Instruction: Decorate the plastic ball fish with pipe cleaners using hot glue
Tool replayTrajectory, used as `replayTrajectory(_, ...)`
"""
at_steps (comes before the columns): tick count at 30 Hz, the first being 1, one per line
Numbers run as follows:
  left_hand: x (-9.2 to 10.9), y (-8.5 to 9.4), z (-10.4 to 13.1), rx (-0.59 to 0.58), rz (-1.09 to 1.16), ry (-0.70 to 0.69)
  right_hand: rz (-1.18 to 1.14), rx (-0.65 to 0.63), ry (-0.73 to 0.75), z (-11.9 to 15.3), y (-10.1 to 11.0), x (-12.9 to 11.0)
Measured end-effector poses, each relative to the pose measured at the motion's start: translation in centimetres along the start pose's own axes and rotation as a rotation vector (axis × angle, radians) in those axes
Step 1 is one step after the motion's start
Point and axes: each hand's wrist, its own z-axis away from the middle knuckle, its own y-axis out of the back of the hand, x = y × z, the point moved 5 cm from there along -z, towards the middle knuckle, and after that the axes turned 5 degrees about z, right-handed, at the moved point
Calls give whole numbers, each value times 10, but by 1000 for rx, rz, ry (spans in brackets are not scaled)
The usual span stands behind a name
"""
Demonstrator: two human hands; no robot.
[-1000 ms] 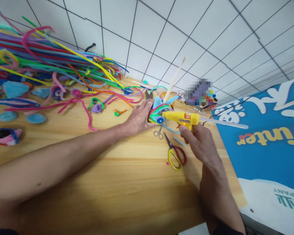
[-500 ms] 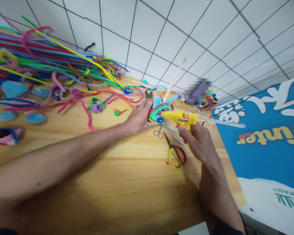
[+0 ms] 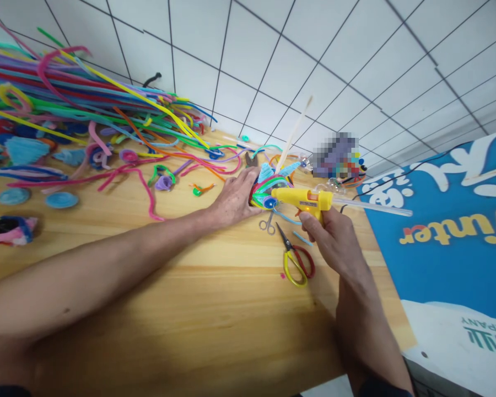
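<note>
My left hand (image 3: 236,197) is closed around a colourful pipe-cleaner figure (image 3: 268,190) with light blue pointed pieces on top and a round blue spot at its front. A pale stick (image 3: 293,135) rises behind it. In my right hand (image 3: 333,234) is a yellow hot glue gun (image 3: 303,199), its nozzle close against the figure's right side; whether they touch I cannot tell. A clear glue stick (image 3: 372,206) sticks out of the gun's back. Below lie small silver scissors (image 3: 267,225) and larger scissors (image 3: 296,259) with yellow and red handles.
A heap of pipe cleaners (image 3: 86,99) covers the back left of the wooden table (image 3: 190,309). Blue discs (image 3: 62,199) and several twisted pieces lie at the left. Pliers (image 3: 252,160) rest behind my left hand. A blue printed board (image 3: 446,259) stands on the right, near a black cord (image 3: 397,179).
Almost nothing differs. Both hands keep their hold on the figure and the glue gun, with only a very slight shift of the view.
</note>
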Motion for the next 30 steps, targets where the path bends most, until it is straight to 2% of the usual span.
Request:
replayTrajectory(16, 0, 1, 1, -3, -8, -10, 19, 28, -37, -1, 8, 5)
replayTrajectory(25, -1, 1, 0, -7, -14, 5, -40, 40, -84, 0, 8, 15)
replayTrajectory(30, -1, 0, 0, -6, -5, -1, -33, 25, -80, -1, 8, 12)
